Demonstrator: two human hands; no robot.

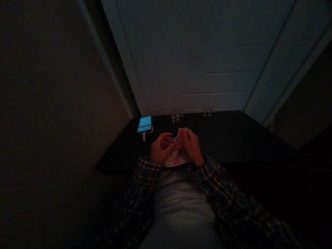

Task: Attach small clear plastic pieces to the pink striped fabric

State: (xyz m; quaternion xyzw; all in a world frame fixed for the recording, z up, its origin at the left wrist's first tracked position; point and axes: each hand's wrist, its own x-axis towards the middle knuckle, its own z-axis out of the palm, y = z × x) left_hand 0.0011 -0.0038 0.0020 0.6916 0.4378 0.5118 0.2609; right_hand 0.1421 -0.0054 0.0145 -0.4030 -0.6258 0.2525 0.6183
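Close to my body, above the near part of the dark table, my left hand (159,149) is closed around a small clear glass (174,139) lying on its side. Its right end meets a pink and white cloth (178,159), which my right hand (192,145) pinches and bunches up. The cloth's lower part hangs down between both wrists. Dim light and my fingers hide much of the glass, so whether cloth is inside it I cannot tell.
Several small clear glasses (176,116) stand at the table's back edge, and two more glasses (207,112) stand farther right. A lit phone (144,124) with a strap lies at the left. Behind the dark table (233,138) rises a pale panel (218,55) with heart shapes.
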